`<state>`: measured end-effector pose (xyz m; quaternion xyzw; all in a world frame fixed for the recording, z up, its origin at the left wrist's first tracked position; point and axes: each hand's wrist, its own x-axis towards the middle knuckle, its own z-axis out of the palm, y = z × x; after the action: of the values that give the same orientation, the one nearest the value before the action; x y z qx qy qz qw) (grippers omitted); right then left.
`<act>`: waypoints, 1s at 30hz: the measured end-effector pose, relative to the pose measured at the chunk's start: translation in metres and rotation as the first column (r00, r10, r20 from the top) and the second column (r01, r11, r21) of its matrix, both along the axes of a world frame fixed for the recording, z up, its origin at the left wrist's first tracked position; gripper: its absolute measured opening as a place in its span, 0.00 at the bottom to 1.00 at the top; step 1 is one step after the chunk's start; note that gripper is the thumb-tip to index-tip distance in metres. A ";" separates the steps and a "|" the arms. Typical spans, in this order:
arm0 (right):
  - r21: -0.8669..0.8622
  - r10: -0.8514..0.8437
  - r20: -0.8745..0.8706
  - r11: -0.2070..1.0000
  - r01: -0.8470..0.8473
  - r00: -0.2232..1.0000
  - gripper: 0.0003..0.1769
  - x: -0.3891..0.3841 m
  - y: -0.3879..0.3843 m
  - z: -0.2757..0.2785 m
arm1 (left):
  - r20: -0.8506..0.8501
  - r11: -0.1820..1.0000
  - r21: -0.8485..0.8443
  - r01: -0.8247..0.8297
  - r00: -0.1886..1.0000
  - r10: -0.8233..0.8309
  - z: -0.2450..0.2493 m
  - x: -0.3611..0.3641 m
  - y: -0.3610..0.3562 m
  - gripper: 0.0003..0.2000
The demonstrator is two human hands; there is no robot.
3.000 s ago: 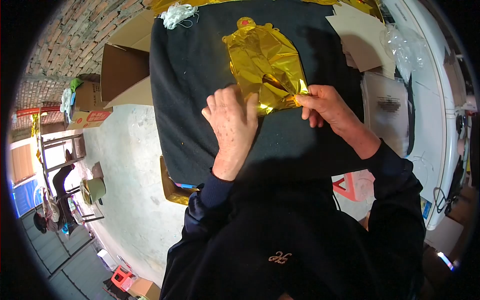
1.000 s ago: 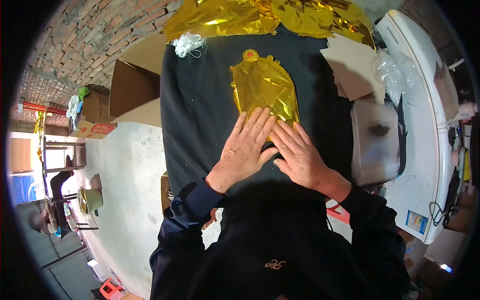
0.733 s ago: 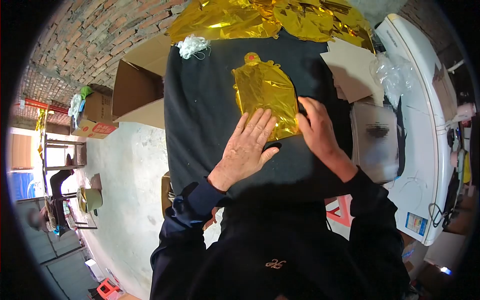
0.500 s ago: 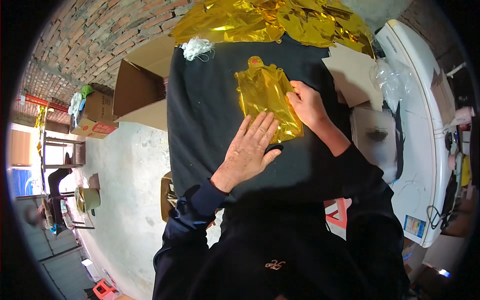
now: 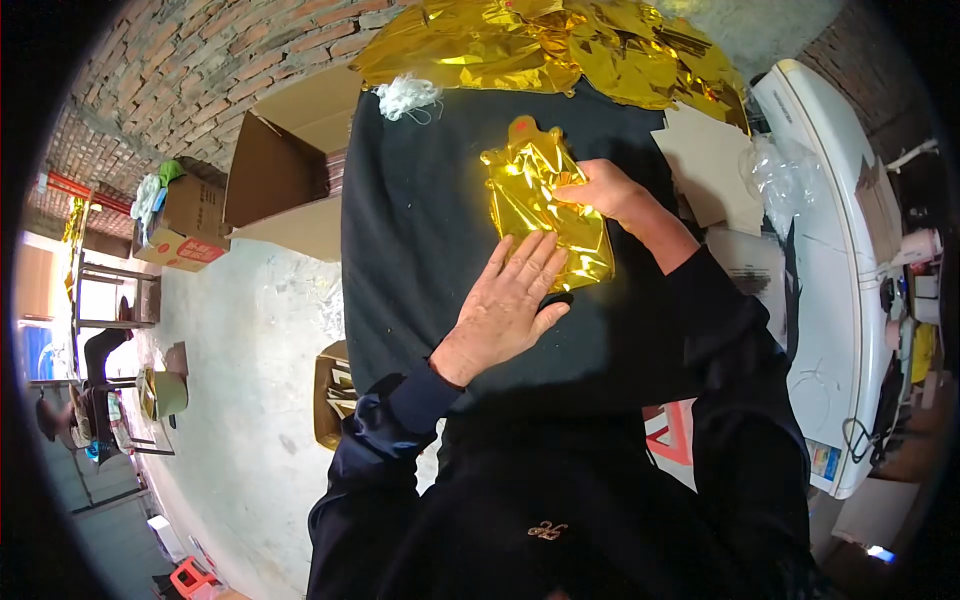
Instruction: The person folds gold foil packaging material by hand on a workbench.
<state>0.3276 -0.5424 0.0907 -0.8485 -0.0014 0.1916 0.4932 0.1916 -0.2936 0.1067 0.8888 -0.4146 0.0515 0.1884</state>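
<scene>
The left hand (image 5: 500, 315) lies flat, fingers straight and slightly spread, on the near left part of a gold foil piece (image 5: 530, 208). The right hand (image 5: 607, 190) is clamped on the foil's right side, fingers curled in. The piece lies in the middle of the black-covered surface (image 5: 430, 190), its red-dotted tab at the far end. Farther off are white string (image 5: 408, 97) at left, gold foil sheets (image 5: 470, 50) along the far edge, and cardboard sheets (image 5: 712, 165) at right.
</scene>
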 end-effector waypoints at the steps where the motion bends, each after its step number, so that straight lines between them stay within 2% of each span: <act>1: 0.078 -0.006 -0.014 0.997 0.007 1.000 0.22 -0.007 0.003 0.011 | 0.009 1.000 0.000 0.004 1.000 -0.004 0.000 0.000 0.000 0.35; 4: 0.276 -0.008 0.027 0.961 0.000 1.000 0.17 -0.027 0.005 0.032 | -0.035 0.995 -0.101 -0.017 0.999 0.013 0.004 0.002 0.001 0.36; 6: 0.343 -0.035 0.094 0.939 0.000 0.995 0.16 -0.039 0.008 0.046 | -0.097 0.943 -0.315 -0.106 0.992 0.079 0.005 0.011 0.005 0.38; 10: 0.333 -0.102 0.294 0.943 -0.002 0.950 0.13 -0.056 0.012 0.069 | -0.262 0.703 -0.611 -0.365 0.931 0.255 0.008 0.036 0.018 0.43; 12: 0.311 -0.124 0.449 0.950 -0.024 0.885 0.13 -0.067 0.018 0.086 | -0.350 0.569 -0.708 -0.419 0.907 0.233 0.021 0.053 0.026 0.45; 13: 0.318 -0.160 0.498 0.948 -0.007 0.852 0.12 -0.071 0.023 0.091 | -0.376 0.554 -0.728 -0.404 0.911 0.170 0.032 0.058 0.029 0.48; 14: 0.190 -0.102 0.661 0.981 -0.034 0.744 0.13 -0.075 0.021 0.093 | -0.325 0.596 -0.713 -0.369 0.927 0.185 0.042 0.061 0.030 0.48; 16: -0.077 0.073 0.883 0.997 -0.011 0.463 0.17 -0.086 0.019 0.094 | -0.434 0.629 -0.674 -0.387 0.897 0.087 0.053 0.057 0.033 0.45; 17: -0.151 0.140 0.903 0.989 -0.005 0.406 0.21 -0.094 0.022 0.095 | -0.502 0.587 -0.722 -0.367 0.862 -0.077 0.053 0.053 0.032 0.41; 18: -0.169 0.198 0.938 0.978 -0.123 0.285 0.16 -0.098 0.019 0.088 | -0.547 0.537 -0.763 -0.359 0.801 -0.243 0.051 0.047 0.031 0.38; 19: -0.229 0.249 0.932 0.968 -0.102 0.262 0.13 -0.106 0.014 0.080 | -0.371 0.644 -0.738 -0.201 0.918 -0.138 0.050 0.039 0.031 0.30; 20: -0.289 0.300 0.922 0.954 -0.079 0.245 0.09 -0.117 0.009 0.072 | -0.161 0.748 -0.661 -0.060 0.985 -0.064 0.047 0.028 0.031 0.23; 21: -0.338 0.337 0.906 0.940 -0.039 0.256 0.08 -0.131 0.006 0.067 | -0.096 0.770 -0.637 0.013 0.991 -0.096 0.044 0.016 0.030 0.18; 22: -0.345 0.355 0.893 0.935 -0.086 0.277 0.12 -0.146 0.002 0.068 | -0.033 0.789 -0.608 0.085 0.991 -0.132 0.040 0.003 0.028 0.14; 24: -0.385 0.398 0.866 0.917 -0.103 0.303 0.14 -0.172 -0.006 0.057 | -0.045 0.835 -0.540 0.106 0.987 -0.154 0.025 -0.021 0.025 0.11; 25: -0.451 0.460 0.829 0.886 -0.105 0.317 0.18 -0.181 -0.012 0.047 | -0.034 0.830 -0.545 0.117 0.986 -0.162 0.019 -0.032 0.023 0.12; 30: -0.501 0.496 0.734 0.856 -0.124 0.464 0.23 -0.220 -0.017 0.031 | -0.056 0.908 -0.404 0.106 0.988 -0.141 0.006 -0.059 0.021 0.14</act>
<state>0.1079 -0.5595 0.1222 -0.8947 -0.3603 -0.1583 0.2112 0.1323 -0.2726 0.1128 0.8048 -0.4425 0.0859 0.3861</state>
